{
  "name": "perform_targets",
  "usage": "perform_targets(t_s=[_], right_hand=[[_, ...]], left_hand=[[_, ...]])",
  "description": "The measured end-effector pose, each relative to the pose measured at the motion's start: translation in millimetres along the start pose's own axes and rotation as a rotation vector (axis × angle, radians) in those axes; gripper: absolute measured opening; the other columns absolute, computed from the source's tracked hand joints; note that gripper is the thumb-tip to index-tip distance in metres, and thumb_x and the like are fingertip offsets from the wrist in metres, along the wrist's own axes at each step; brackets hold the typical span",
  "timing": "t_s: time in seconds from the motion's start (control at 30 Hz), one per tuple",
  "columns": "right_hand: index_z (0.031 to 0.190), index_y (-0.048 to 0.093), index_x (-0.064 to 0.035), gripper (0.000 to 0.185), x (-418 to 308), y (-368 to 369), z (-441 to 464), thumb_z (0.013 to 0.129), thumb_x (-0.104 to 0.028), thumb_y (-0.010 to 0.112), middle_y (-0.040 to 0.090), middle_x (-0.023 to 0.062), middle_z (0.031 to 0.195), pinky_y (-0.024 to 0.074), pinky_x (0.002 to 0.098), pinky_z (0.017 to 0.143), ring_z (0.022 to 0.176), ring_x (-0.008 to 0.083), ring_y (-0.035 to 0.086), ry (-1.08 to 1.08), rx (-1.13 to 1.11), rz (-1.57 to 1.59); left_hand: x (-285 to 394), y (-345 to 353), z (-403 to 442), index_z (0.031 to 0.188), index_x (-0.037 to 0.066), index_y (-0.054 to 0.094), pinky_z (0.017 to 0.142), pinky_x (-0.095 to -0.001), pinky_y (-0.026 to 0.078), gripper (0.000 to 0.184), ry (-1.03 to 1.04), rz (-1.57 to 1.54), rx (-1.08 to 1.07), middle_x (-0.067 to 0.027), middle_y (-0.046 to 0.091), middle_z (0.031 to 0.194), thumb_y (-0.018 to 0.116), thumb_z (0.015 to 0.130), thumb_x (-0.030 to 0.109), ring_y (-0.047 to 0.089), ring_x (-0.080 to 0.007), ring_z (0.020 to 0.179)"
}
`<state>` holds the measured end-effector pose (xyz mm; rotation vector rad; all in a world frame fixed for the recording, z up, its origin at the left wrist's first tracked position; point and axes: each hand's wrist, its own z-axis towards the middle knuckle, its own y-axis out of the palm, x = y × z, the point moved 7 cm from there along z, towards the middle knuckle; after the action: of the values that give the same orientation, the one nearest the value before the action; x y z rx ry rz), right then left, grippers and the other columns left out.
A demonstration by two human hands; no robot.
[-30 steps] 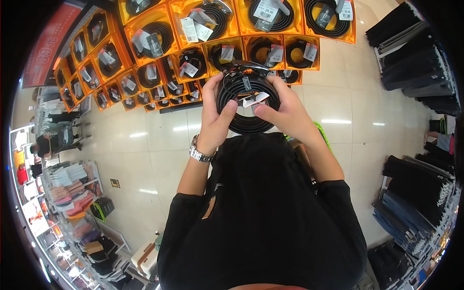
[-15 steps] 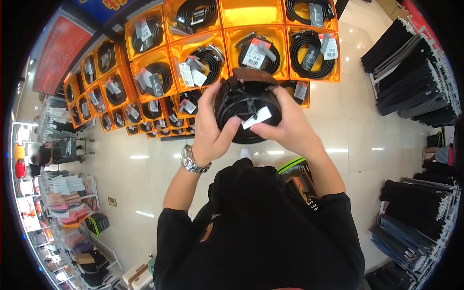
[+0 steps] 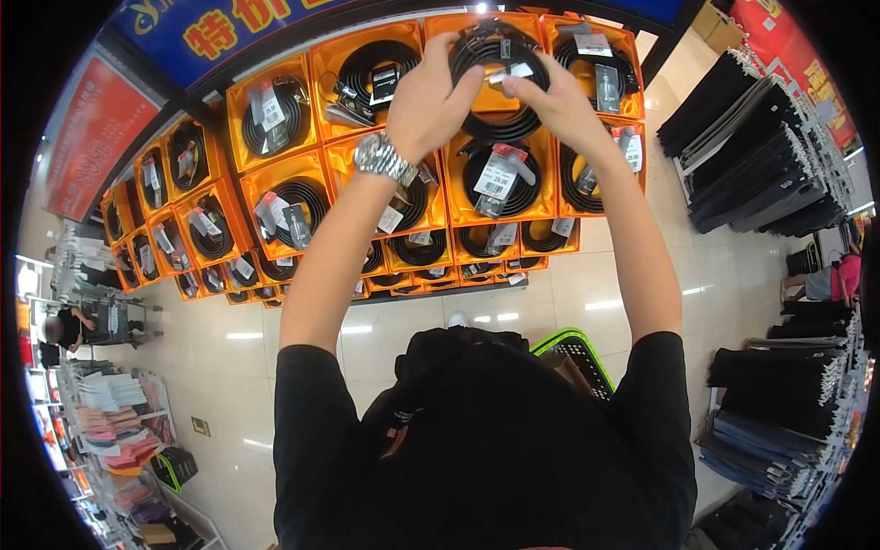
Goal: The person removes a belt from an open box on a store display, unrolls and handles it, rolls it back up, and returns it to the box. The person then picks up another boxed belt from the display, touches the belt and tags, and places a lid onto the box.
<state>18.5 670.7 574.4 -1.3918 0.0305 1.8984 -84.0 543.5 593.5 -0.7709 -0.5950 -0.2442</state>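
Between my two hands I grip a coiled black belt [image 3: 500,119] with a white tag on it. My left hand [image 3: 438,99] holds the coil's left side, a watch [image 3: 385,158] on its wrist. My right hand [image 3: 559,99] closes on the right side, its thumb near the tag. The coil is in front of an orange-lined box [image 3: 440,29] in the top row and hides most of it. Other boxes around hold coiled belts, such as the tagged belt [image 3: 500,174] just below and the belt [image 3: 378,73] to the left.
A blue sign [image 3: 247,27] runs above the stepped belt display. A basket with a green rim [image 3: 573,332] is by my right side. Racks of dark trousers [image 3: 761,147] line the right; folded clothes [image 3: 115,394] and a person [image 3: 69,325] are at the left.
Both hands have carried the coiled belt up and forward, from below the display's lower boxes to the top row. The view has shifted, showing more of the blue sign and the basket.
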Motion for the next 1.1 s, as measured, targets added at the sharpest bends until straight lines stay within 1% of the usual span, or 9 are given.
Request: perform_targets(t_s=[0.17,0.3,0.4,0.53,0.63,0.77,0.83,0.93,1.1], right_hand=[[0.107,0.057,0.0010,0.045,15,1,28,0.083,-0.035,0.067,0.066,0.0072,0.091,0.0470,0.0272,0.078,0.085,0.0128,0.060,0.028,-0.027,-0.090],[0.104,0.060,0.0006,0.045,25,3,42,0.084,-0.039,0.065,0.064,0.0067,0.089,0.0462,0.0267,0.076,0.082,0.0127,0.059,0.071,-0.098,-0.208],[0.101,0.062,-0.0003,0.046,27,2,48,0.084,-0.043,0.063,0.064,0.0059,0.087,0.0459,0.0267,0.074,0.080,0.0127,0.058,0.083,-0.135,-0.282],[0.093,0.066,-0.0016,0.058,35,3,56,0.082,-0.058,0.059,0.065,0.0137,0.075,0.0487,0.0349,0.070,0.073,0.0249,0.065,0.044,-0.116,-0.313],[0.085,0.061,0.0058,0.071,21,0,48,0.084,-0.065,0.050,0.064,0.0245,0.078,0.0500,0.0456,0.073,0.078,0.0395,0.064,-0.011,0.132,-0.678],[0.079,0.060,0.0019,0.062,6,5,40,0.089,-0.058,0.046,0.063,0.0194,0.072,0.0533,0.0398,0.062,0.074,0.0333,0.066,-0.125,0.281,-1.008],[0.079,0.062,-0.0016,0.056,8,10,39,0.092,-0.053,0.044,0.063,0.0159,0.070,0.0529,0.0365,0.055,0.071,0.0300,0.065,-0.376,0.305,-1.144],[0.095,0.063,-0.0062,0.041,5,9,36,0.097,-0.041,0.041,0.064,0.0110,0.092,0.0505,0.0418,0.067,0.082,0.0319,0.062,-0.199,0.160,-1.162],[0.097,0.064,-0.0054,0.042,10,-8,32,0.094,-0.043,0.046,0.065,0.0118,0.089,0.0499,0.0398,0.072,0.082,0.0294,0.063,-0.241,0.283,-0.765]], left_hand=[[-16,5,25,0.105,-0.001,0.056,0.078,-0.0418,0.044,0.041,0.290,0.421,0.171,-0.0181,0.064,0.080,0.052,0.086,0.035,0.061,-0.0320,0.082],[-24,15,35,0.094,0.001,0.059,0.078,-0.0419,0.040,0.032,0.329,0.622,0.103,-0.0140,0.065,0.080,0.051,0.084,0.030,0.061,-0.0277,0.081],[-27,18,38,0.106,0.000,0.057,0.083,-0.0435,0.040,0.038,0.315,0.682,0.074,-0.0157,0.065,0.086,0.049,0.087,0.032,0.060,-0.0285,0.090],[-29,23,45,0.106,0.001,0.059,0.086,-0.0483,0.040,0.037,0.347,0.803,0.132,-0.0120,0.067,0.090,0.051,0.086,0.030,0.060,-0.0277,0.095],[-23,22,46,0.104,0.002,0.060,0.086,-0.0485,0.041,0.034,0.388,0.830,0.184,-0.0097,0.068,0.092,0.053,0.085,0.028,0.060,-0.0257,0.095],[-28,24,46,0.104,0.004,0.061,0.087,-0.0460,0.041,0.031,0.395,0.814,0.251,-0.0076,0.067,0.092,0.054,0.084,0.027,0.060,-0.0236,0.096],[-28,26,44,0.104,0.008,0.062,0.087,-0.0446,0.040,0.029,0.398,0.884,0.222,-0.0049,0.066,0.093,0.054,0.083,0.026,0.059,-0.0222,0.096],[-28,24,41,0.106,0.011,0.062,0.086,-0.0430,0.040,0.029,0.464,0.881,0.335,-0.0029,0.065,0.092,0.054,0.083,0.026,0.058,-0.0217,0.095],[-22,5,31,0.104,0.011,0.064,0.081,-0.0401,0.039,0.028,0.409,0.703,0.260,-0.0025,0.065,0.092,0.056,0.082,0.027,0.058,-0.0208,0.091]])
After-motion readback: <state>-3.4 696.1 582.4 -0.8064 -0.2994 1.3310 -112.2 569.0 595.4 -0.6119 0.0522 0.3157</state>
